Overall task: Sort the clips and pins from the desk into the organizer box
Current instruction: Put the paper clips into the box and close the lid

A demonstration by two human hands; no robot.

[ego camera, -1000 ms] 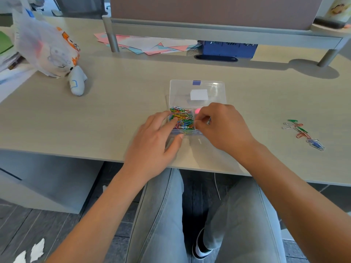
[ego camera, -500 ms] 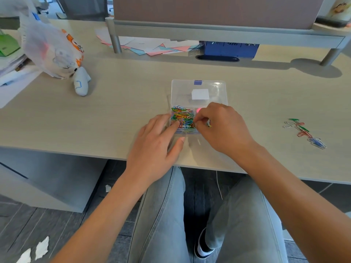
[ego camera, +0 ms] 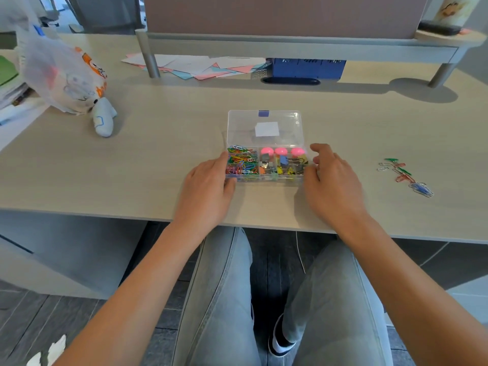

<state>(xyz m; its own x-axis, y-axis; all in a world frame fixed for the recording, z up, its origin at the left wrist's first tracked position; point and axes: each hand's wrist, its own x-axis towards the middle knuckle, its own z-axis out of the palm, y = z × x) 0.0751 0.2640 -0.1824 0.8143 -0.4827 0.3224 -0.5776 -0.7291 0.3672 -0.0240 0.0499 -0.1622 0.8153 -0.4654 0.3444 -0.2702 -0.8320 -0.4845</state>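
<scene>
Both hands have drawn apart from the middle of the organizer box (ego camera: 264,165), uncovering its compartments, which half a second earlier lay hidden beneath the right hand. Now the left hand (ego camera: 208,188) rests against the box's left end, fingers loosely spread and holding nothing, while the right hand (ego camera: 331,180) sits at the right end, its fingers (ego camera: 320,150) open and slightly curled, empty as far as can be seen.

The clear box stands near the front edge of the worktop (ego camera: 158,154), lid (ego camera: 264,128) thrown back. Coloured paper clips (ego camera: 241,163) fill the left section; pink-headed pins (ego camera: 281,151) and binder clips (ego camera: 287,166) crowd the right.

Well apart to the right, a small scatter of loose paper clips (ego camera: 405,177) remains on the worktop, so the sorting appears close to done but not finished. A clean finish would likely mean steadying the box with the left hand while the right reaches across, gathering the flat clips by sliding or pinching them and dropping them into the left section.

Nothing lies between box and scatter. A plastic bag (ego camera: 60,77), a small plush toy (ego camera: 103,118), loose papers (ego camera: 200,66) and a blue tray (ego camera: 307,67) sit far back, clear of the reach.
</scene>
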